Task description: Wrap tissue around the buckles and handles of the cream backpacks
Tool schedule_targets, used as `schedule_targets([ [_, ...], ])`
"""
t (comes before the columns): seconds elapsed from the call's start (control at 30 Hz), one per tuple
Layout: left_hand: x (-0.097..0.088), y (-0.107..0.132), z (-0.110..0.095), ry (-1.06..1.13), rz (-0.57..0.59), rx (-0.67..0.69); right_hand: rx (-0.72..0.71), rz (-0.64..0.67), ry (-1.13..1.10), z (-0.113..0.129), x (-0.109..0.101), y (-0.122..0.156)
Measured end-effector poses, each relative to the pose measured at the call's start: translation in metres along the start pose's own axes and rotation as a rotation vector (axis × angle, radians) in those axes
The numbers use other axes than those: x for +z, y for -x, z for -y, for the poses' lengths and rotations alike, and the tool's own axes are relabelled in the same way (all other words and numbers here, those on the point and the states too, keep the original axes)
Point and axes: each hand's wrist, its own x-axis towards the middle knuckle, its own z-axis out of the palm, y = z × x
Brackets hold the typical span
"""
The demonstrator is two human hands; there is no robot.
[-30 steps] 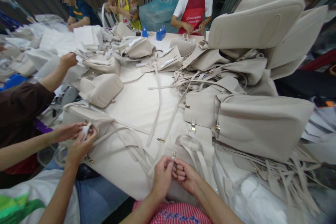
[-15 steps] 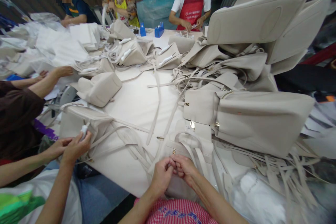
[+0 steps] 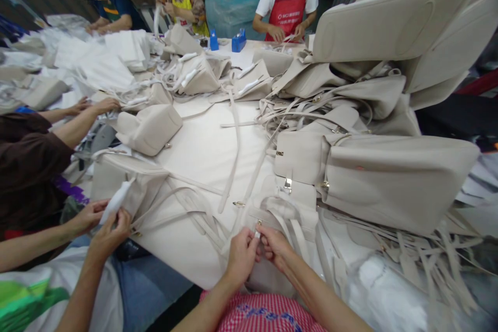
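Observation:
A beige handbag (image 3: 268, 277) lies at the table's edge in front of me, with its handles (image 3: 283, 211) looping up behind my hands. My left hand (image 3: 243, 252) is closed in a pinch, and a small white strip (image 3: 257, 235) shows at its fingertips. Right beside it, my right hand (image 3: 275, 249) also pinches, its fingertips by a small gold metal fitting (image 3: 259, 222); what it holds is hidden by the fingers. Just beyond my left hand lies a gold zipper pull (image 3: 238, 204).
Large beige bags (image 3: 400, 181) are piled on my right, above a tangle of straps (image 3: 436, 254). At left, a co-worker's hands (image 3: 109, 223) hold a white wrapping on another bag (image 3: 128, 166). Blue tape dispensers (image 3: 238, 40) stand at the back, near other workers.
My fingertips have parted slightly, and the white strip now shows between them. The neighbour's white wrapping is more exposed. The brown-sleeved arms have moved right. My view has shifted a little.

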Motion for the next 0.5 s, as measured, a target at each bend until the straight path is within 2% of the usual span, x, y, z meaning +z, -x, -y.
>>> schedule_targets([
  [0.07,0.002,0.001,0.000,-0.033,-0.006,0.008,-0.020,-0.018,0.014,0.003,0.003,0.003],
  [0.17,0.002,-0.001,0.000,-0.076,0.020,-0.049,0.017,0.013,0.027,0.011,0.004,0.014],
  [0.27,-0.006,-0.001,-0.006,-0.161,0.079,-0.115,0.088,0.082,0.021,0.015,-0.006,0.032],
  [0.33,-0.017,0.001,-0.014,-0.257,0.090,-0.112,0.074,0.133,0.037,0.012,-0.018,0.049],
  [0.4,-0.029,0.003,-0.025,-0.368,0.035,-0.058,0.004,0.201,0.067,0.006,-0.033,0.070],
  [0.5,-0.041,-0.003,-0.040,-0.551,-0.115,0.070,-0.136,0.291,0.030,-0.009,-0.059,0.102],
])
